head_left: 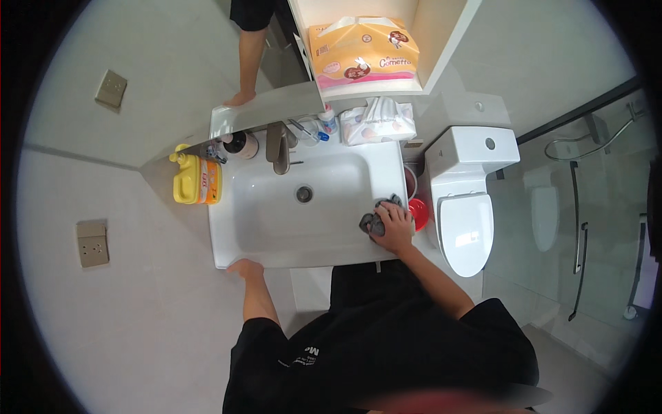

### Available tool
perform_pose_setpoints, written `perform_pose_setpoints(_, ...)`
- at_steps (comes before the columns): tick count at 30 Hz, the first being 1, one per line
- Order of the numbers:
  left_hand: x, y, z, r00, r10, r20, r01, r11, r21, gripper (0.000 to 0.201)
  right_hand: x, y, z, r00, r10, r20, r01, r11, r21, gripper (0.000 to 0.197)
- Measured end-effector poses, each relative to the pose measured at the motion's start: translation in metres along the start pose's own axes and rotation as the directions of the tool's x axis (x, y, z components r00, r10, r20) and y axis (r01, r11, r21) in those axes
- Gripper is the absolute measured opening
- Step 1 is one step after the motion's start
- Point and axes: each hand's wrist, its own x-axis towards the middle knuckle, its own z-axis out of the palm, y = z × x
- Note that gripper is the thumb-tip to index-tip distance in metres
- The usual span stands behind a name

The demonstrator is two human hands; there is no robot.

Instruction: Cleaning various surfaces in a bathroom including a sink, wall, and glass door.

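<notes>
The right hand [394,226] was curled over a dark grey, crumpled cloth [372,223], its bent fingers slightly apart and the bunched fabric held beneath them. That cloth lay on the right-hand rim of the white, rectangular ceramic washbasin [276,238], toward the front, with part of it reaching over the inner edge of the bowl. The left hand [245,268] touched the basin's front-left corner (its fingers were too foreshortened to tell whether they gripped the edge or merely rested there).

Between the two hands the bowl was open, with only the round, dark metal drain [303,194] in its floor, so there was room to move leftward from the cloth. Behind it, the brownish-grey metal faucet [278,148] jutted forward from the back rim. A white, soft-wrapped tissue pack [376,127] occupied the back-right corner, leaving the right rim bare between it and the cloth. At the left edge stood a yellow plastic jug with an orange label [187,185]. Just beyond the right edge, lower down, showed a red, round plastic container [418,215], and next to that the white ceramic toilet [466,228].
</notes>
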Motion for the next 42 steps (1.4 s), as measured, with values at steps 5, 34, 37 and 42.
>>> perform_pose_setpoints(5,-0.002,-0.019,0.002,0.998,-0.008,0.061,-0.001,0.989,0.150,0.086,0.079,0.022,0.018,0.999,0.014,-0.030,-0.013,0.999,0.037,0.067)
perform_pose_setpoints(34,0.004,-0.126,-0.160,0.781,-0.252,0.572,-0.587,0.019,0.809,0.098,0.115,0.035,0.016,0.991,0.117,0.065,-0.118,0.993,0.011,0.074)
perform_pose_setpoints(37,-0.004,-0.161,-0.164,0.692,-0.325,0.645,-0.685,-0.010,0.729,0.102,0.116,0.028,0.021,0.978,0.207,0.026,-0.207,0.978,-0.010,0.074)
perform_pose_setpoints(42,0.017,-0.185,-0.143,0.561,-0.310,0.767,-0.827,-0.228,0.513,0.099,0.058,-0.003,0.011,0.971,0.234,-0.044,-0.236,0.971,-0.035,0.075)
